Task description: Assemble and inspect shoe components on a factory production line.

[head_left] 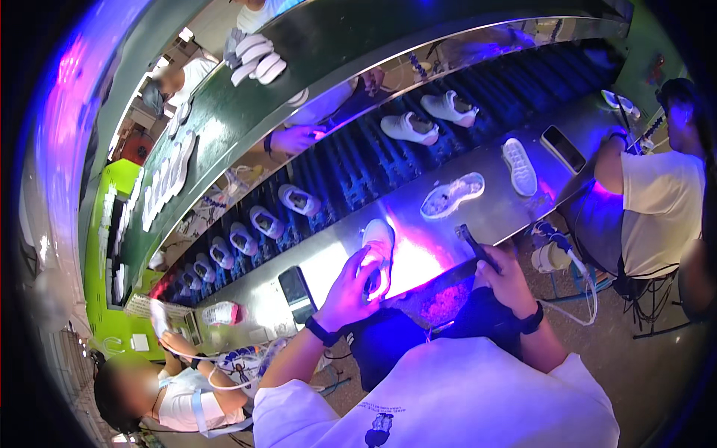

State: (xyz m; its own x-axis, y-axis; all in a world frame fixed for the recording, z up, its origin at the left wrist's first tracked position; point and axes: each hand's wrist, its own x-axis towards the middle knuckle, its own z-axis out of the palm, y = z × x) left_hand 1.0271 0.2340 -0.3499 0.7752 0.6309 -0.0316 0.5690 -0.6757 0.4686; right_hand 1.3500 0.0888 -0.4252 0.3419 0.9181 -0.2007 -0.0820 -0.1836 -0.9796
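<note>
My left hand (350,286) is wrapped around a pale shoe upper (380,237), its toe pointing away from me over the bench edge. In my right hand (508,281) is a slim black tool (476,246), held upright and slanting left; its kind is not clear. A bright white and pink-violet glow lies on the metal bench between the shoe and the tool. Just beyond my right hand rests a white shoe sole (452,196) with its hollow side up. Another white sole (520,167) lies farther right.
A dark roller conveyor (351,169) runs behind the metal bench (336,240), carrying several pale shoes. Phones lie on the bench, one left (297,293), one right (563,148). Co-workers sit on both sides. A green shelf (314,45) above holds several soles.
</note>
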